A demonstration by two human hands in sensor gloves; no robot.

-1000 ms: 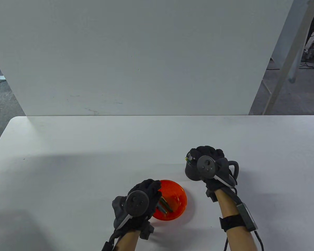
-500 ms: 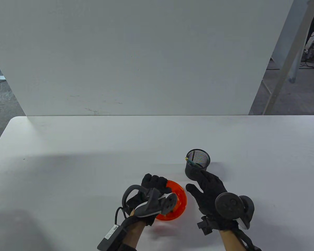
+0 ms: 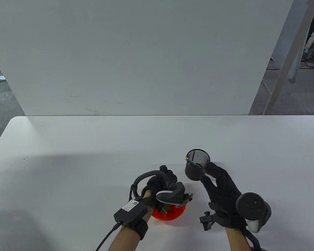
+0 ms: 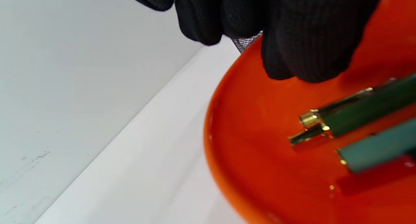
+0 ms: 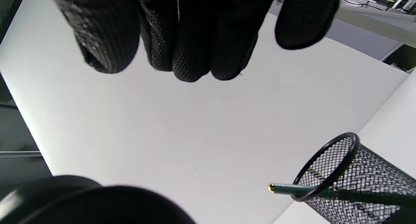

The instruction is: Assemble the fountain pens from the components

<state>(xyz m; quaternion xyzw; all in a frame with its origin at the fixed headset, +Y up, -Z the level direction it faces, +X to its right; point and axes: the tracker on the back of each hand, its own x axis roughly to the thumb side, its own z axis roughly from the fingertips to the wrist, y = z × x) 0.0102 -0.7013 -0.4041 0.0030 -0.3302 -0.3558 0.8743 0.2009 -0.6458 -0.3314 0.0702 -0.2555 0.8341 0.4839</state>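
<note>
While I'm watching the feeds from my desk, the left hand [image 3: 161, 184] is sitting right over the orange bowl [image 3: 170, 215] near the front edge of the white table [image 3: 68, 162], rolled over so its tracker faces sideways. From the left wrist cam the gloved fingers [image 4: 302, 39] hang curled above the bowl's inside, but none of them are touching the parts below, so it's loosely curled and holding nothing as far as I can see. Down in the bowl there's a dark green pen piece with a gold end and clip [image 4: 354, 115] and a lighter teal barrel piece [image 4: 377, 149] lying just beside it, both flat on the orange bottom. Over on the other side, the right hand [image 3: 222, 190] is flat-ish with fingers stretched out and spread, fingertips right up beside the black mesh pen cup [image 3: 197, 164]; can't tell if they actually touch it. It isn't gripping anything, and the right wrist cam shows the fingers [image 5: 191, 39] hanging free above bare table. The cup stands upright, just behind and to the right of the bowl, and one green pen with a gold tip [image 5: 289, 189] leans inside it, its end poking out over the rim. Behind the table there's a white backboard [image 3: 136, 57].
</note>
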